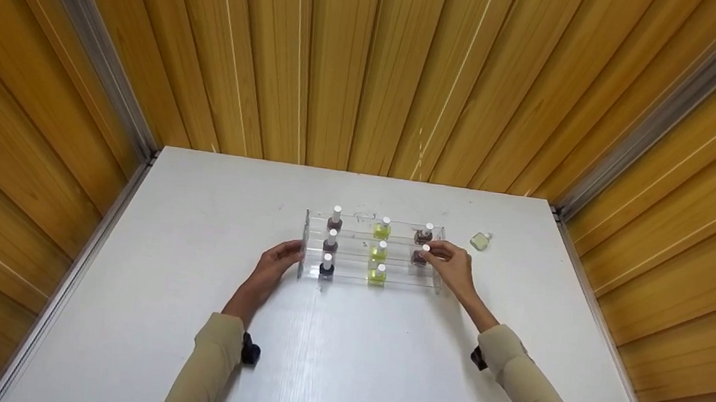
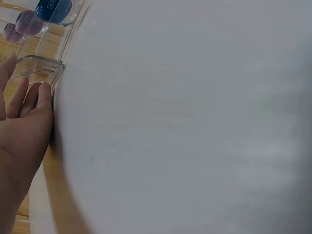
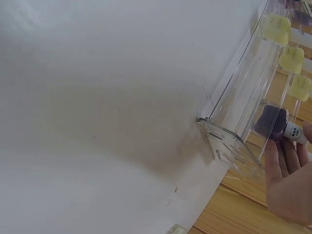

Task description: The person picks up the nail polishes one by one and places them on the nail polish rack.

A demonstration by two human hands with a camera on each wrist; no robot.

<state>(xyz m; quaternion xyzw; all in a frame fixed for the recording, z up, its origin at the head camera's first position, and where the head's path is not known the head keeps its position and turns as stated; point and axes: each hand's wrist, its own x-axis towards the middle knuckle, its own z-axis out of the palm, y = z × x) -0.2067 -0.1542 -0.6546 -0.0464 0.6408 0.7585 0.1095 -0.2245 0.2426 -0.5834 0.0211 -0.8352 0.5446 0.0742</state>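
A clear acrylic tiered rack stands on the white table, carrying several white-capped nail polish bottles. On the right end of its middle tier is a dark purple nail polish bottle; my right hand pinches it around the white cap. My left hand rests against the rack's left side panel, fingers fairly straight and tips at the panel. A dark blue bottle sits front left, below two purple ones. Three yellow bottles fill the middle column. Behind the pinched bottle is another dark one.
A pale greenish bottle lies on its side on the table, right of the rack. Yellow wood-look panels enclose the table behind and at both sides.
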